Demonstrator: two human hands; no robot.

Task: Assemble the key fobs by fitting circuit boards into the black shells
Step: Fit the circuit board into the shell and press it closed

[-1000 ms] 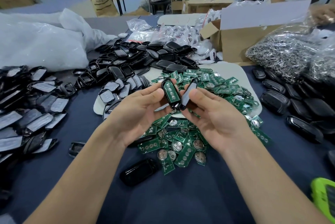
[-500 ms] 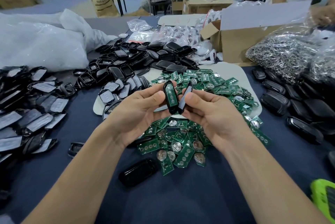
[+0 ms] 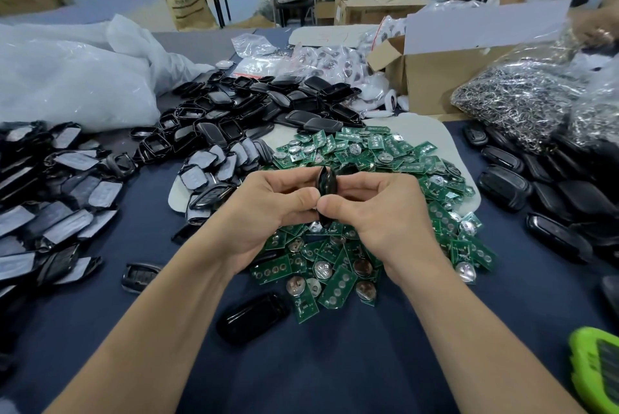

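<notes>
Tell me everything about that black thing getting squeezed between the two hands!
It is a key fob, glossy black, plastic by its look, long and rounded. It stands upright, edge toward the camera, with what looks like a seam where two shell halves meet. The left hand and right hand pinch it from both sides, thumbs meeting across its middle, so only its top and bottom tip show. It hangs above the green circuit boards.

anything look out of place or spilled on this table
Mostly sorted piles, but the green circuit boards spill past their white tray onto the blue table. One glossy black shell lies alone in front of them, apart from the shell piles. Nothing looks damaged.
</notes>
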